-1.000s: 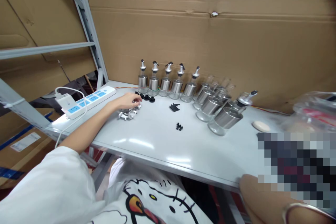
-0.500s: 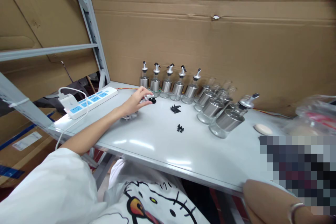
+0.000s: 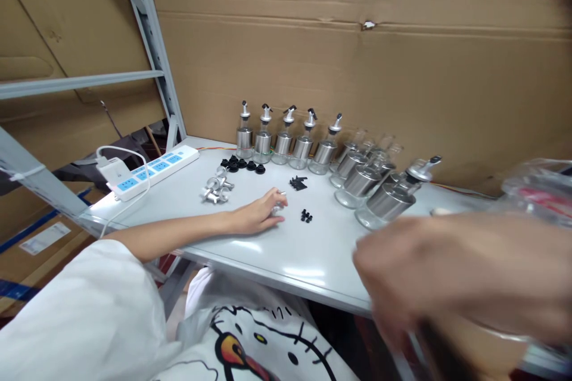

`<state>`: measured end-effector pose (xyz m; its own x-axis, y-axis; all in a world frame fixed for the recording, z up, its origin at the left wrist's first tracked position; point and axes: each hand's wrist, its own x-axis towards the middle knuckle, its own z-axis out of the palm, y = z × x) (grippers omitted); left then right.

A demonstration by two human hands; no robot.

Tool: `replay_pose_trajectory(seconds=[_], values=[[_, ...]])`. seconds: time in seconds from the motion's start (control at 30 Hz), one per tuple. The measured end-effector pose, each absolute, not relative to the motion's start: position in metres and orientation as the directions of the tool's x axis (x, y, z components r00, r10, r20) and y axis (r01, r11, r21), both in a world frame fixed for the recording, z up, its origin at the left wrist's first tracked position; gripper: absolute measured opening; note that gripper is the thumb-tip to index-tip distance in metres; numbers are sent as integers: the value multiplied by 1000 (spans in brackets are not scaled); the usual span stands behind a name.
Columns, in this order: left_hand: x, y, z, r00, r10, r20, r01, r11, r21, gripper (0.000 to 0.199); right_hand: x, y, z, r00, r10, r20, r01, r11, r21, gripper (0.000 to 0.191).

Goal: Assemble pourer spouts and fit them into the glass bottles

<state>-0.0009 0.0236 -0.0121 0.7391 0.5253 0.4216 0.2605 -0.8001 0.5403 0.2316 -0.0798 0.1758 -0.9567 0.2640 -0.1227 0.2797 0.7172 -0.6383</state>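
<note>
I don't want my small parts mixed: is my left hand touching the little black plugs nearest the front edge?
Apart. The head view shows bare table between your left hand and the little black plugs.

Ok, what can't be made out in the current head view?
In the head view:
Right hand: blurred; whether it holds anything is unclear.
Silvery piece: mostly covered by the left hand.
Pale object: mostly behind the right hand.
Rear bottles: overlapped by front bottles, so their count is uncertain.
Plastic bag: cut off by the right edge.
</note>
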Motion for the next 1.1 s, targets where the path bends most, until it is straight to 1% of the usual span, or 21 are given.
replay_pose_trajectory(seconds=[0.07,0.1,0.17,0.2,0.23,0.27,0.3,0.4,0.47,0.63,0.8,0.9,0.97,1.1], values=[[-3,24,-10,753,513,411,274,-813,514,16,224,-54,178,-878,475,-65,427,713,-557,27],[-4,24,-9,764,508,398,284,-818,500,17,222,-41,175,-811,581,-65,534,692,-486,26],[-6,27,-7,798,475,371,292,-843,453,19,217,-12,159,-643,757,-118,747,585,-317,24],[-8,28,-7,814,453,364,290,-859,422,20,216,2,149,-560,810,-174,820,511,-257,22],[-9,30,-6,826,431,363,286,-875,390,22,214,15,139,-483,842,-239,871,434,-231,18],[-10,32,-6,834,414,364,282,-888,362,23,213,28,129,-406,849,-339,910,344,-229,13],[-11,34,-6,839,402,366,281,-897,341,25,213,39,119,-381,831,-404,922,308,-235,8],[-13,37,-7,841,396,369,286,-904,317,27,213,60,97,-358,749,-557,922,188,-339,15],[-13,37,-8,843,392,368,287,-907,308,26,213,65,89,-353,716,-602,922,157,-353,17],[-13,37,-8,851,386,356,294,-912,286,27,207,63,84,-374,710,-596,919,196,-343,19],[-13,37,-7,854,382,353,293,-914,281,29,199,61,78,-344,729,-592,936,213,-282,17],[-13,37,-7,852,385,356,297,-914,277,29,198,65,72,-350,724,-595,935,230,-271,15],[-13,37,-8,851,388,353,303,-913,275,28,199,67,70,-359,728,-584,932,245,-267,19],[-14,37,-7,852,389,350,296,-910,292,28,207,74,75,-381,756,-533,923,275,-269,37]])
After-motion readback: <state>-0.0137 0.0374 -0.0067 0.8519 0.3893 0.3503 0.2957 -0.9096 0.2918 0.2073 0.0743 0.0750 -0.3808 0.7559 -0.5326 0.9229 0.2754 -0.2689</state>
